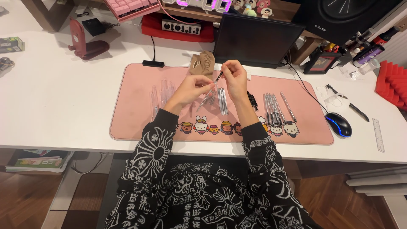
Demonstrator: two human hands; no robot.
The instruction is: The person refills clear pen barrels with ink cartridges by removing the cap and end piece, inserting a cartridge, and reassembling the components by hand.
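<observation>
Both hands are raised over a pink desk mat [135,114] with cartoon figures along its near edge. My left hand [189,90] pinches a clear pen barrel [206,98] that slants down toward the mat. My right hand [234,77] holds a thin dark pen part [218,76] by its top, its tip close to the barrel's upper end. Under the hands lies a bunch of thin metal refills [222,101]. Clear barrels [163,94] lie to the left, and a row of assembled pens [273,109] to the right.
A black monitor [254,40] stands behind the mat, with a small brown pouch [202,63] beside it. A black mouse [338,124], a ruler [378,135] and a black pen [354,108] lie at the right. A dark red stand [82,40] sits at the back left.
</observation>
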